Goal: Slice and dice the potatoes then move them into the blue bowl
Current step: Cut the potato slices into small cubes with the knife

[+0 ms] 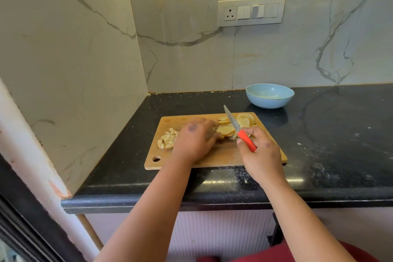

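Right hand [260, 151] grips knife [238, 128]; blue bowl [269, 95] holds no potato.

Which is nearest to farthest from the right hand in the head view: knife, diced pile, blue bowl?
From the right hand:
1. Knife, held in it.
2. Diced pile, left end of the board.
3. Blue bowl, behind the board by the wall.

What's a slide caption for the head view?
Left hand steadies potato slices on cutting board; right hand holds knife; blue bowl waits.
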`<state>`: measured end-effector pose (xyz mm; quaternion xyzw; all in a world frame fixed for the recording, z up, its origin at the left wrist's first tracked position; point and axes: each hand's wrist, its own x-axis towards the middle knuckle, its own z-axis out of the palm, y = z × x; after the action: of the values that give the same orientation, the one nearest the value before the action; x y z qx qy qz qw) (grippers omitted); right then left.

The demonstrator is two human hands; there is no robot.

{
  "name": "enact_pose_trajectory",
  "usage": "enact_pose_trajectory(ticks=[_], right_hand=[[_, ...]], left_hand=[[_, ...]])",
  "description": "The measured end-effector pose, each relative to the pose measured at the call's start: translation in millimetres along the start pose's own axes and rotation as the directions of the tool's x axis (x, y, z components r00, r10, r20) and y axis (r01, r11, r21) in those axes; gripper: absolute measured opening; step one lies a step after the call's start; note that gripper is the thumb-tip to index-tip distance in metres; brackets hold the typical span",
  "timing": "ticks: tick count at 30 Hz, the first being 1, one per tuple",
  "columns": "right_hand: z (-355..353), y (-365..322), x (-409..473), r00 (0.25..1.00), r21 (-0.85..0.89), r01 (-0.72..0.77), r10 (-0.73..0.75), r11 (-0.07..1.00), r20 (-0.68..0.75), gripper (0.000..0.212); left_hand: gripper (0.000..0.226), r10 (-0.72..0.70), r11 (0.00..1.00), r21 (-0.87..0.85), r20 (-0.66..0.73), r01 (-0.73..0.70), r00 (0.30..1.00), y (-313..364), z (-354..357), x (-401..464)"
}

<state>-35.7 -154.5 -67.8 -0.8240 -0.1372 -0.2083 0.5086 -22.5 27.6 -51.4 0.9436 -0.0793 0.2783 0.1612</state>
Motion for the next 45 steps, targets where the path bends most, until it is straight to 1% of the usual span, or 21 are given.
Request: enact_pose_trajectory(ticks=[3, 5, 9, 11, 14, 16, 18, 20, 23, 29, 34, 37, 39, 41, 43, 45], right_hand=[[-1, 2, -1, 1.0, 0.007, 0.016, -0.016, 1.0, -0.006, 0.014], [-1, 2, -1, 1.0, 0.013, 0.016, -0.016, 1.0, -0.01, 0.015], [-3, -1, -4, 0.999, 0.002, 0.033, -0.033, 0.999, -0.03, 0.016], [-5, -3, -11, 0.996, -0.034, 0.076, -0.078, 0.996, -0.044, 0.016], [-6, -6, -25, 0.973, -0.162, 0.215, -0.226, 0.963, -0.053, 0.018], [-4, -8, -34, 0.959, -0.227, 0.279, -0.284, 0.933, 0.012, 0.021], [0, -11, -44, 0.95, -0.259, 0.312, -0.304, 0.914, 0.072, 0.023], [3, -15, -52, 0.95, -0.251, 0.312, -0.306, 0.917, 0.061, 0.019], [6, -22, -57, 0.956, -0.285, 0.291, -0.287, 0.913, 0.057, 0.014], [9, -27, -57, 0.965, -0.349, 0.263, -0.239, 0.899, 0.111, 0.013], [8, -28, -57, 0.966, -0.359, 0.253, -0.216, 0.899, 0.138, 0.014], [11, -30, -52, 0.972, -0.392, 0.205, -0.141, 0.897, 0.186, 0.016], [13, -32, -44, 0.974, -0.412, 0.158, -0.072, 0.897, 0.216, 0.018], [15, -35, -39, 0.976, -0.423, 0.134, -0.046, 0.896, 0.213, 0.018], [16, -36, -42, 0.981, -0.449, 0.155, -0.083, 0.88, 0.175, 0.014], [16, -35, -51, 0.98, -0.426, 0.199, -0.17, 0.882, 0.104, 0.012]], left_hand=[[0.019, 0.058, 0.998, 0.005, 0.098, -0.059, 0.994, 7, 4, 1], [0.011, 0.068, 0.998, 0.001, 0.098, -0.068, 0.993, 7, 4, 2], [0.01, 0.07, 0.996, -0.058, 0.067, -0.066, 0.995, 7, 0, -3], [0.009, 0.018, 0.995, -0.102, 0.065, -0.011, 0.998, 5, -4, -9], [0.008, -0.073, 0.989, -0.121, 0.099, 0.085, 0.992, -1, -10, -18], [0.011, -0.071, 0.989, -0.123, 0.12, 0.086, 0.99, -3, -12, -22], [0.01, -0.049, 0.987, -0.147, 0.131, 0.068, 0.99, -3, -12, -24], [0.012, -0.059, 0.984, -0.161, 0.145, 0.083, 0.988, -2, -12, -24], [0.02, -0.124, 0.964, -0.221, 0.13, 0.151, 0.984, -2, -14, -26], [0.012, -0.162, 0.934, -0.296, 0.151, 0.201, 0.975, -4, -19, -26], [0.01, -0.249, 0.895, -0.33, 0.187, 0.299, 0.95, -8, -19, -23], [0.01, -0.281, 0.853, -0.387, 0.223, 0.349, 0.933, -7, -19, -21], [0.014, -0.285, 0.831, -0.421, 0.24, 0.364, 0.928, -6, -19, -22], [0.014, -0.294, 0.824, -0.427, 0.239, 0.372, 0.926, -5, -19, -23], [0.011, -0.31, 0.828, -0.415, 0.222, 0.378, 0.924, -4, -19, -24], [0.007, -0.333, 0.832, -0.398, 0.201, 0.387, 0.921, -3, -20, -24]])
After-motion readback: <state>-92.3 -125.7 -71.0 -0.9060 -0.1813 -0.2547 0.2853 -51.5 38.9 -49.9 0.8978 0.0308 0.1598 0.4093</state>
